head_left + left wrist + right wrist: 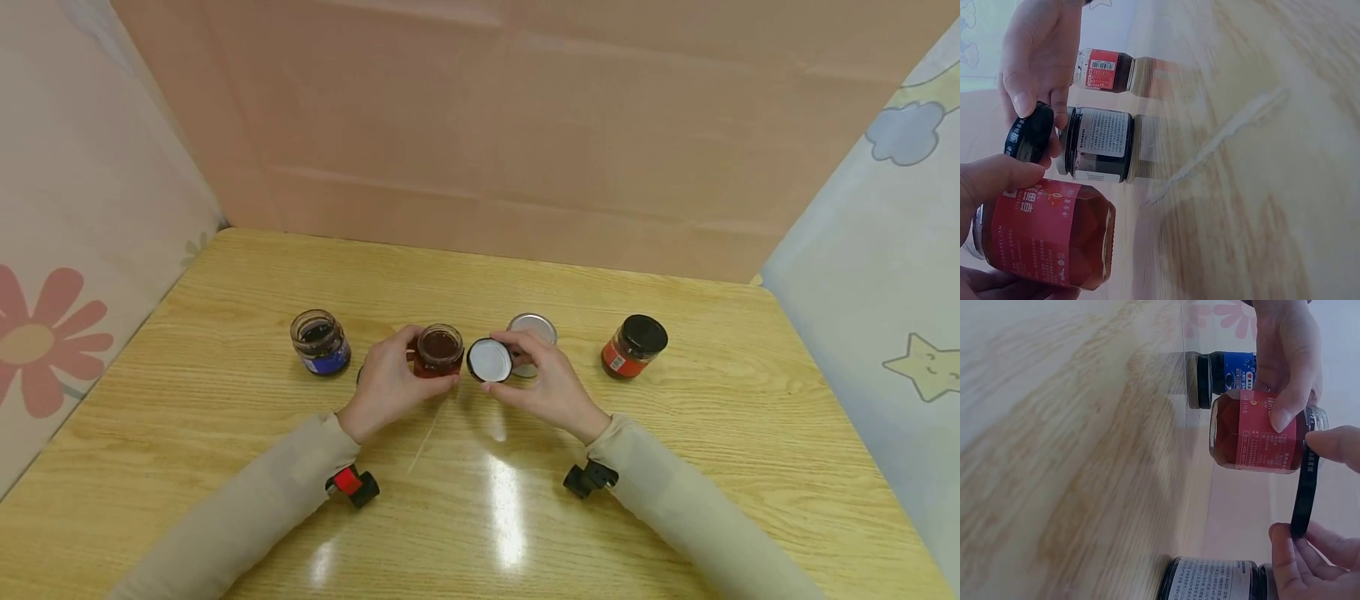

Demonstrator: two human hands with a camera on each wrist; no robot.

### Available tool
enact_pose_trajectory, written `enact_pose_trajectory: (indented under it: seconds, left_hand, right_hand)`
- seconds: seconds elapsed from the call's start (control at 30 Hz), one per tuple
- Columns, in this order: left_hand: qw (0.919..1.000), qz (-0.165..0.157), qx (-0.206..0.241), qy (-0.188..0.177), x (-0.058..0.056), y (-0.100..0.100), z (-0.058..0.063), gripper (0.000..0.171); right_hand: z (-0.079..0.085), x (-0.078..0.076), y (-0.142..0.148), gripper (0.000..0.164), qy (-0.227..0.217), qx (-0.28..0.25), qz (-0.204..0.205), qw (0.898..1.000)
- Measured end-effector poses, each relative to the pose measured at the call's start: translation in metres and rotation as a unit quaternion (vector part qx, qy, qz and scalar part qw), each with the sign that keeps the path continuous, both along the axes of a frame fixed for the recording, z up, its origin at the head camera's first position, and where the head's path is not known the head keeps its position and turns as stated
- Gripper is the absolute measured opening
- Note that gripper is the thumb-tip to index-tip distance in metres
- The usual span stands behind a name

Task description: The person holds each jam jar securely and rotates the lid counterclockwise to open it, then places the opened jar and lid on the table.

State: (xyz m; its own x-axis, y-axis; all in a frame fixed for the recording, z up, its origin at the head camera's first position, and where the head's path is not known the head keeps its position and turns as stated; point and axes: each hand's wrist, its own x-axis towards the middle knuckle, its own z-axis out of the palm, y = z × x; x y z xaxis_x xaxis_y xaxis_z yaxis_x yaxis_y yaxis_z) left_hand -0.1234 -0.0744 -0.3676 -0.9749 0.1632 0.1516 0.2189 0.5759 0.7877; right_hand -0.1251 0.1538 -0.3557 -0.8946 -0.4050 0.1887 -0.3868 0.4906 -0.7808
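Note:
My left hand (pixel 393 383) grips a glass jam jar (pixel 1041 231) with a red label and dark red contents. This jar is upright with its mouth uncovered, and its base looks slightly off the table. Between fingers and thumb, my right hand (pixel 547 383) pinches a black lid (pixel 489 361) by its rim. The lid's white inside faces up and toward the head camera. It is just right of the jar's mouth; in the right wrist view the lid (pixel 1305 487) overlaps the jar's rim, and contact is unclear.
A lidless jar with a blue label (pixel 325 358) stands left of my left hand. Behind my right hand is a silver-lidded jar (pixel 534 325), partly hidden. Farther right stands a red-labelled jar with a black lid (pixel 633 346). A dark edge shows beside my left hand. The wooden table (pixel 450 533) meets a wall behind.

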Motion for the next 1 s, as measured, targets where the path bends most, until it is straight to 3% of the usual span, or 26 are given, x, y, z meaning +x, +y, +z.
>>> enact_pose_trajectory:
  seconds: [0.47, 0.73, 1.0]
  left_hand:
    - [0.9999, 0.000, -0.008, -0.006, -0.001, -0.003, -0.001, 0.061]
    - [0.9998, 0.000, -0.013, -0.013, -0.002, -0.005, 0.000, 0.062]
    - [0.9998, -0.007, -0.012, -0.011, -0.004, -0.004, -0.003, 0.060]
  right_hand:
    - [-0.001, 0.001, -0.002, 0.063, 0.035, 0.057, -0.001, 0.998]
    - [-0.005, 0.001, -0.003, 0.062, 0.083, 0.098, 0.020, 0.991]
    - [-0.009, 0.003, -0.005, 0.063, 0.066, 0.113, 0.024, 0.991]
